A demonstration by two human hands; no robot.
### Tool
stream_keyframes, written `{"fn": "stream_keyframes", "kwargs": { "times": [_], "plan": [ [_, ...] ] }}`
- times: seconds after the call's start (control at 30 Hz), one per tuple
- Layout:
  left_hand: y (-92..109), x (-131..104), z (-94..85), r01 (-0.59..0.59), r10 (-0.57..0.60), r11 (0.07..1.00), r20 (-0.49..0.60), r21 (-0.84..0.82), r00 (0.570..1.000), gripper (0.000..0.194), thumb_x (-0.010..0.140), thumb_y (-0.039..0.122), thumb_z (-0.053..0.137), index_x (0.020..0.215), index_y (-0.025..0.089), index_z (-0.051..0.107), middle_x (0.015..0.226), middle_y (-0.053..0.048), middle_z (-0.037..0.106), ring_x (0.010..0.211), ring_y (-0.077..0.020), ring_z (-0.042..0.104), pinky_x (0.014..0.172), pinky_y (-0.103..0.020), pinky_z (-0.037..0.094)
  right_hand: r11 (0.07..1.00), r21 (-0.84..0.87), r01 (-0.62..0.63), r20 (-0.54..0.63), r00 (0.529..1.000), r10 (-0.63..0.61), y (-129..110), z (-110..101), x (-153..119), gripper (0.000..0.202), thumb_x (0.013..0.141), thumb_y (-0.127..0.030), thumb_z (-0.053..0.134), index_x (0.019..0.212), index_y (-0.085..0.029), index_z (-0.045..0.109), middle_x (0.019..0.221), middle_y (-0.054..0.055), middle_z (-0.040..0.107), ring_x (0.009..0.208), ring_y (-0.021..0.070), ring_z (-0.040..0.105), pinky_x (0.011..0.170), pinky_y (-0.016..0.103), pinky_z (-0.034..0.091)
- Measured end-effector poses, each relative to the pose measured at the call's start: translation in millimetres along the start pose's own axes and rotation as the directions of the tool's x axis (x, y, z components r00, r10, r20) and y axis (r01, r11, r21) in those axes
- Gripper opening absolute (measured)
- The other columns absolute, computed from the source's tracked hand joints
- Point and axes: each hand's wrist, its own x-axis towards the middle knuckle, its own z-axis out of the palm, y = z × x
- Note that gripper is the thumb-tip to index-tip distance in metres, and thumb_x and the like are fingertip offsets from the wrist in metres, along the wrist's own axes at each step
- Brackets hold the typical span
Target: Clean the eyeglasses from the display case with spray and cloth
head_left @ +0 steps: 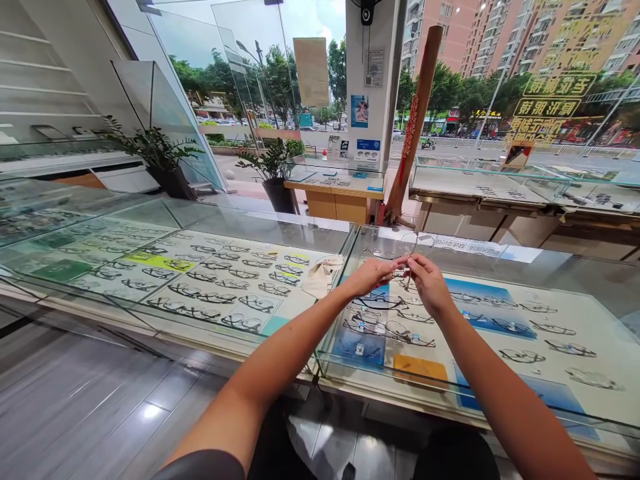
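Note:
Both of my hands meet above the right glass display case [590,280], fingertips close together. My left hand [373,275] pinches a thin pair of glasses [417,241] from the left side. On the other side, my right hand [429,283] has its fingers closed on the same glasses, near the bridge or a temple; the exact spot is too small to tell. The round, thin-rimmed lenses point away from me. Left of my hands, a beige cloth [320,276] lies on the case top.
Rows of glasses [217,267] lie inside the left case. An orange-yellow block [420,369] and blue panels [480,300] show under the right case's glass. Beyond stand potted plants [280,190], a wooden post [417,113] and another case [470,183].

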Motion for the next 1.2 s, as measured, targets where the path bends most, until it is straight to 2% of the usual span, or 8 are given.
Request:
{"fn": "stream_keyframes", "kwargs": {
  "times": [0.23, 0.37, 0.47, 0.6, 0.8, 0.97, 1.07, 1.2],
  "plan": [
    [-8, 1, -4.6, -0.072, 0.072, 0.994, 0.005, 0.086, 0.997, 0.063, 0.097, 0.069, 0.046, 0.056, 0.020, 0.045, 0.053, 0.002, 0.042, 0.052, -0.0115, 0.038, 0.056, -0.028, 0.033, 0.997, 0.072, -0.022, 0.010, 1.000, 0.022, -4, -4, 2, 0.026, 0.095, -0.053, 0.071, 0.095, -0.027, 0.077, 0.109, 0.005, 0.080, 0.095, 0.0222, 0.065, 0.084, 0.036, 0.050],
    [-16, 8, -27.6, -0.078, 0.080, 0.997, -0.236, 0.015, 0.968, 0.068, 0.090, 0.083, 0.051, 0.066, 0.020, 0.053, 0.063, 0.001, 0.049, 0.058, -0.0130, 0.048, 0.057, -0.027, 0.045, 0.986, 0.155, -0.067, -0.048, 0.996, 0.075, -4, -12, 5, 0.023, 0.093, -0.051, 0.074, 0.093, -0.028, 0.077, 0.110, 0.005, 0.080, 0.095, 0.0215, 0.063, 0.080, 0.035, 0.047],
    [-20, 12, -53.5, -0.082, 0.031, 0.993, -0.489, -0.083, 0.872, 0.074, 0.084, 0.092, 0.051, 0.068, 0.020, 0.055, 0.064, 0.000, 0.050, 0.056, -0.0124, 0.050, 0.054, -0.026, 0.047, 0.981, 0.169, -0.092, -0.059, 0.993, 0.103, -2, -15, 7, 0.022, 0.091, -0.050, 0.077, 0.093, -0.029, 0.078, 0.111, 0.004, 0.080, 0.092, 0.0208, 0.062, 0.078, 0.035, 0.045],
    [-28, 12, -85.3, -0.109, 0.017, 0.990, -0.682, -0.092, 0.731, 0.069, 0.086, 0.089, 0.049, 0.074, 0.021, 0.054, 0.069, -0.001, 0.052, 0.060, -0.0132, 0.052, 0.056, -0.027, 0.054, 0.982, 0.155, -0.107, -0.071, 0.990, 0.119, 2, -16, 8, 0.024, 0.088, -0.051, 0.078, 0.093, -0.028, 0.078, 0.109, 0.005, 0.080, 0.089, 0.0212, 0.060, 0.075, 0.035, 0.043],
    [-56, 7, -123.9, 0.178, 0.001, 0.978, -0.865, 0.105, 0.502, 0.018, 0.094, 0.041, 0.058, 0.098, 0.023, 0.055, 0.089, -0.003, 0.064, 0.081, -0.0177, 0.064, 0.075, -0.029, 0.059, 0.985, 0.141, -0.103, -0.082, 0.990, 0.115, 5, -18, 9, 0.023, 0.087, -0.050, 0.078, 0.092, -0.027, 0.077, 0.107, 0.006, 0.080, 0.085, 0.0201, 0.057, 0.070, 0.034, 0.042],
    [-75, -5, -148.8, 0.418, -0.064, 0.904, -0.940, 0.088, 0.336, 0.015, 0.096, 0.026, 0.059, 0.110, 0.024, 0.055, 0.114, -0.010, 0.070, 0.110, -0.0282, 0.067, 0.098, -0.040, 0.053, 0.986, 0.126, -0.108, -0.074, 0.990, 0.118, 8, -19, 10, 0.023, 0.088, -0.050, 0.076, 0.090, -0.027, 0.077, 0.106, 0.007, 0.079, 0.084, 0.0200, 0.056, 0.070, 0.034, 0.041],
    [-83, -12, -156.7, 0.521, -0.090, 0.851, -0.956, 0.072, 0.278, 0.014, 0.096, 0.025, 0.063, 0.109, 0.023, 0.057, 0.123, -0.013, 0.070, 0.120, -0.0306, 0.065, 0.104, -0.041, 0.049, 0.985, 0.124, -0.117, -0.065, 0.990, 0.125, 10, -19, 10, 0.023, 0.089, -0.049, 0.076, 0.090, -0.027, 0.078, 0.107, 0.007, 0.079, 0.085, 0.0199, 0.055, 0.072, 0.034, 0.040],
    [-90, -17, -161.0, 0.593, -0.126, 0.804, -0.960, 0.050, 0.251, 0.016, 0.096, 0.021, 0.065, 0.110, 0.024, 0.058, 0.120, -0.010, 0.073, 0.118, -0.0293, 0.067, 0.100, -0.039, 0.049, 0.987, 0.115, -0.116, -0.055, 0.991, 0.123, 9, -19, 9, 0.022, 0.091, -0.048, 0.075, 0.090, -0.027, 0.079, 0.109, 0.006, 0.078, 0.085, 0.0194, 0.054, 0.074, 0.034, 0.040]
  ]
}}
